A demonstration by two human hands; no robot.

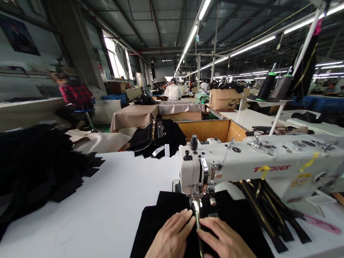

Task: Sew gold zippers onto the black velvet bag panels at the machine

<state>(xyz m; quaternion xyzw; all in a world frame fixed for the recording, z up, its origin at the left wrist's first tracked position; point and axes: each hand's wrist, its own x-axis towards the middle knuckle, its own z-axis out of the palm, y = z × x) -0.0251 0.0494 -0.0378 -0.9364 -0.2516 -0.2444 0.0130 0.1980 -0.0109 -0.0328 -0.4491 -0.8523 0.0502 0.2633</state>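
Observation:
A black fabric piece [144, 230] lies flat under the needle of a white sewing machine [237, 161]. Along its middle runs a zipper [198, 216] with shiny gold-coloured teeth, passing beneath the machine's head. My left hand [173, 238] rests on the cloth just left of the zipper, fingers stretched toward the needle. On the other side my right hand [225, 240] presses on the fabric with its fingers apart, the fingertips at the zipper's right edge. Both hands are close in front of the presser foot. Part of the fabric is hidden under the hands.
Black pieces are heaped [29, 168] on the table's left. Loose zipper strips [268, 213] and pink-handled scissors [322, 223] lie right, under the machine's arm. More black pieces [172, 135] lie behind the machine. Thread cones [266, 85] stand at right. A person [75, 93] sits far left.

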